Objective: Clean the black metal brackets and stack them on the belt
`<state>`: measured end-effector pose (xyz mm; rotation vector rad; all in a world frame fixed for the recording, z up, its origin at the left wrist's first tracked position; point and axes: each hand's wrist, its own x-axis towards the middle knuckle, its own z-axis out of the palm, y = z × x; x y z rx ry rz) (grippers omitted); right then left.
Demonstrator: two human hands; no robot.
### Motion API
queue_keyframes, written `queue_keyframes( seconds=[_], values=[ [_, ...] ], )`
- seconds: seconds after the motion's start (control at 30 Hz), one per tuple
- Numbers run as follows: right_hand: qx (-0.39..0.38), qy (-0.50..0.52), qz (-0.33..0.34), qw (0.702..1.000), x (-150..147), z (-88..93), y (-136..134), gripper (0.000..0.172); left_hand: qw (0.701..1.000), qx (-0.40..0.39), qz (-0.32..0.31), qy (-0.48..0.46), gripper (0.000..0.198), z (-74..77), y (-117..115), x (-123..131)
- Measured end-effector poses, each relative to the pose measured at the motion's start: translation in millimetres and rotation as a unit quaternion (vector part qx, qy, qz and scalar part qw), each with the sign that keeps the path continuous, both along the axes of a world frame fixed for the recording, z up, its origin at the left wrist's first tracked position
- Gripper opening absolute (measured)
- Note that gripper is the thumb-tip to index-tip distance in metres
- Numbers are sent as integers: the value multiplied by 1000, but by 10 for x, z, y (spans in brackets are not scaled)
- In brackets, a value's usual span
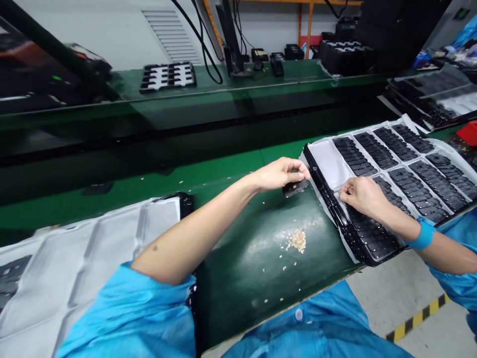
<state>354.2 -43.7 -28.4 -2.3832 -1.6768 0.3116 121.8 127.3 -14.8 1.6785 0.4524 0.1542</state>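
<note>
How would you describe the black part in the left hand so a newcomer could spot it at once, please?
On the green bench, find the tray of black parts at the right. Just left of it, the left hand pinches the part. Unlike those lying in rows, this one is held alone outside the tray.

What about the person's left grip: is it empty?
No: the left grip holds a black part above the green table, beside a tray.
</note>
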Motion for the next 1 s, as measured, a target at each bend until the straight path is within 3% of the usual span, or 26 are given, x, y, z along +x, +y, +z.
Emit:
queue_keyframes(
  seconds=[0.2,0.37,0.5,0.7,0.83,1.0],
  values=[
    [27,63,41,997,73,190,-116,14,1000,-4,30,-1,3,-5,7,-3],
    [37,87,109,990,177,138,-133,17,999,2,41,-8,5,-22,-10,89],
    [25,75,141,987,184,123,-95,18,992,118,-28,-19,20,4,-87,246],
    [21,69,186,980,181,232,-113,16,928,340,-141,53,59,16,-217,612],
    [35,79,167,982,289,296,-137,16,892,394,-194,109,67,17,-244,718],
    [15,139,139,980,319,486,-259,15,886,412,-171,129,62,34,-241,698]
  ],
)
